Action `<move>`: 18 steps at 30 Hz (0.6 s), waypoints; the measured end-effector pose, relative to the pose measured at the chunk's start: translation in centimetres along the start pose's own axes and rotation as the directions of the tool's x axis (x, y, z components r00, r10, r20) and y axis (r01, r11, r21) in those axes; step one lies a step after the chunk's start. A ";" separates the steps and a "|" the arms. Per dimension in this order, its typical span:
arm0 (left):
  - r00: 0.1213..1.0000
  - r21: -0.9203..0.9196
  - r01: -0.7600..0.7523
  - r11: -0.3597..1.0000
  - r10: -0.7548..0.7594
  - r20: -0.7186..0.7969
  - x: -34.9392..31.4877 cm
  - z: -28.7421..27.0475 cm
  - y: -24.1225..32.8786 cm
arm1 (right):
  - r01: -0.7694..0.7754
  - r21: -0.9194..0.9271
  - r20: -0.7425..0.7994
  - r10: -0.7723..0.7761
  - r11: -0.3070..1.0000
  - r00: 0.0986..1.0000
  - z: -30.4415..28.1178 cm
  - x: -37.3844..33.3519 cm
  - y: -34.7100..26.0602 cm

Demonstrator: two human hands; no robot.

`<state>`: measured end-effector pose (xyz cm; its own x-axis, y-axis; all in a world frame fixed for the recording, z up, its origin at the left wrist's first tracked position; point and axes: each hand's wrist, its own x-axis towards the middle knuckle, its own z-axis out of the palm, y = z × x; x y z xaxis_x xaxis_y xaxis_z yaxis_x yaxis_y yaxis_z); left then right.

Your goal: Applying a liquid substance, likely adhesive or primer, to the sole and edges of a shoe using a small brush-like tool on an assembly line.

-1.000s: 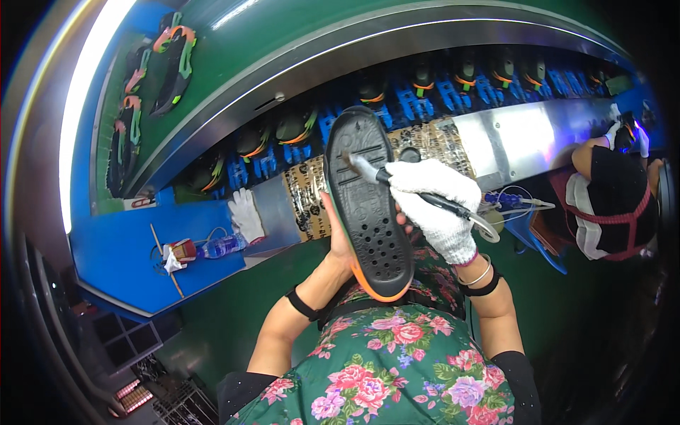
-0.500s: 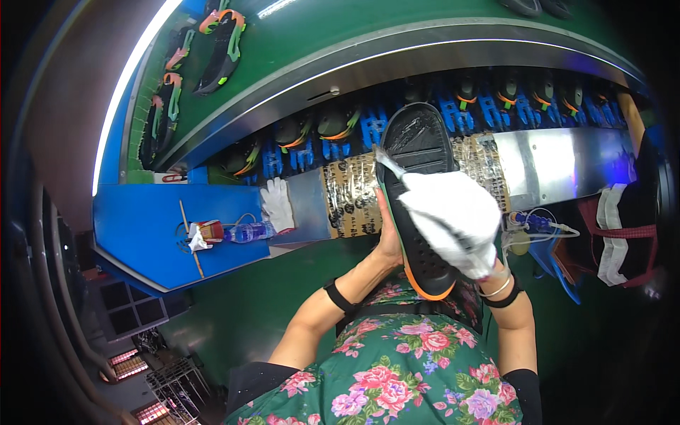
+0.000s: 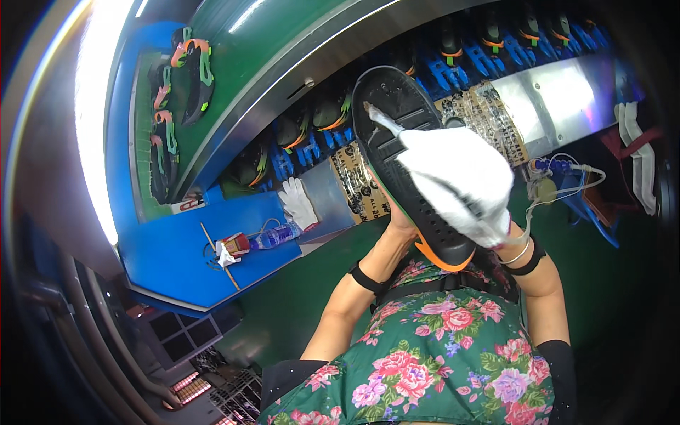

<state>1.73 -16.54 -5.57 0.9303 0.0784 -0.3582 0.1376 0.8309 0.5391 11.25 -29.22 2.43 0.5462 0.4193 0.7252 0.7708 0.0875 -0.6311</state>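
Clasping a black shoe (image 3: 391,166), treaded face up and orange at the near end, from the left side and below in the bare left hand (image 3: 401,214). Holding it tilted in the air by the near edge of the bench (image 3: 163,265), with the far end toward the row behind and the near end toward the floral apron (image 3: 439,319). Gripping a brush (image 3: 382,120) in the gloved right hand (image 3: 464,177), over the shoe's middle, hiding much of the tread. Pointing the bristles at the tread's far end; impossible to tell touching from hovering. Seen leftward along the bench's near edge: a loose white glove (image 3: 297,204), a bluish bottle (image 3: 273,237), a red container (image 3: 236,244) and a thin stick (image 3: 234,280).
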 end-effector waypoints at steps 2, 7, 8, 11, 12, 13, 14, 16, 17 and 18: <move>0.985 -0.251 0.063 0.966 -0.020 0.171 0.6 -1.3 -0.8 | -0.144 0.026 0.062 0.142 0.989 0.988 0.8 0.2 -1.4; 0.963 -0.325 0.115 0.939 -0.026 0.266 0.6 -3.0 -0.9 | -0.114 0.145 0.092 0.102 0.983 0.991 0.2 -0.1 -1.4; 0.960 -0.325 0.121 0.938 -0.028 0.277 0.7 -3.0 -0.9 | -0.141 0.151 0.054 0.134 0.978 0.990 -0.1 -0.4 -0.9; 0.949 -0.337 0.152 0.929 -0.042 0.313 0.8 -3.0 -0.7 | -0.129 0.076 0.041 0.127 0.989 0.991 0.7 -0.8 -1.2; 0.946 -0.339 0.161 0.927 -0.046 0.322 1.0 -3.0 -0.6 | -0.180 0.085 0.045 0.176 0.980 0.983 1.3 -1.1 -1.3; 0.943 -0.342 0.168 0.925 -0.048 0.331 1.0 -3.1 -0.7 | -0.016 -0.043 0.101 0.021 0.999 0.995 1.3 -1.3 -0.9; 0.941 -0.342 0.171 0.924 -0.050 0.335 0.9 -3.3 -0.4 | -0.017 -0.039 0.103 0.021 0.999 0.994 1.1 -1.2 -1.0; 0.938 -0.344 0.172 0.923 -0.047 0.342 1.0 -3.7 -0.4 | -0.166 0.204 0.127 0.142 0.965 0.982 0.2 -0.8 -1.2; 0.936 -0.345 0.177 0.922 -0.049 0.349 1.1 -3.8 -0.3 | -0.203 0.254 0.118 0.178 0.946 0.977 -0.2 -1.0 -0.7; 0.932 -0.343 0.182 0.922 -0.051 0.359 1.2 -3.8 -0.3 | -0.185 0.163 0.084 0.173 0.969 0.981 -0.5 -1.2 -0.4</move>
<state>1.47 -14.54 -9.06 0.9821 -0.1665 -0.0879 0.1795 0.9689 0.1701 10.46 -30.21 1.96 0.6422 0.5022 0.5791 0.5922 0.1546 -0.7908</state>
